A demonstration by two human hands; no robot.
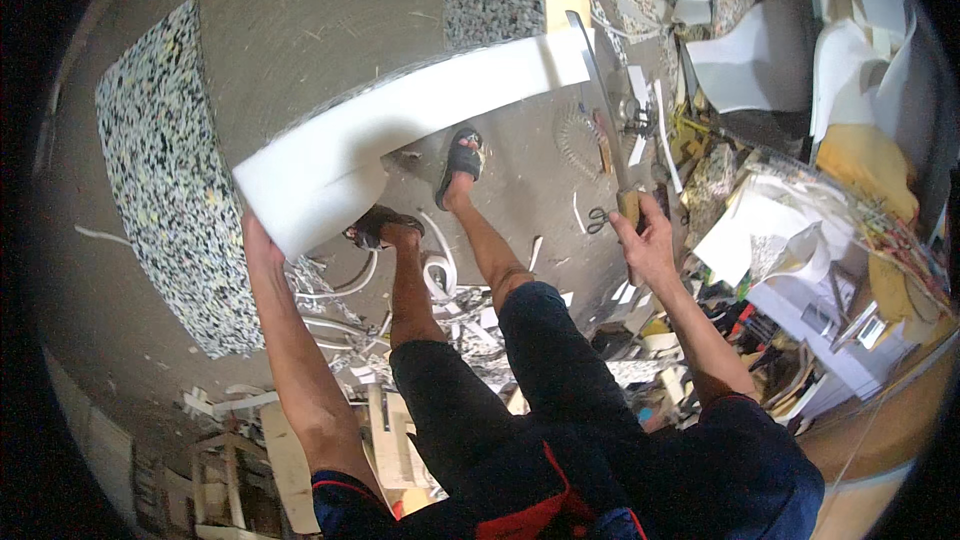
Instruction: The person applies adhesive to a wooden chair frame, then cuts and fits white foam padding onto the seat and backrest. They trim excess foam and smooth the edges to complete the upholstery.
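Left hand [263, 243] against white foam strip [430, 105], grip unclear, right hand [653, 248] clasping long knife [607, 105], grey floor [320, 10] below

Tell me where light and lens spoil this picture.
Head view: the white foam strip glares, nearly washed out, with a soft grey shadow across it; head view: the speckled foam sheet keeps its texture; head view: fisheye distortion bends edges, and the corners go black.

Smooth foam strip [420, 103], metal blade [606, 110]
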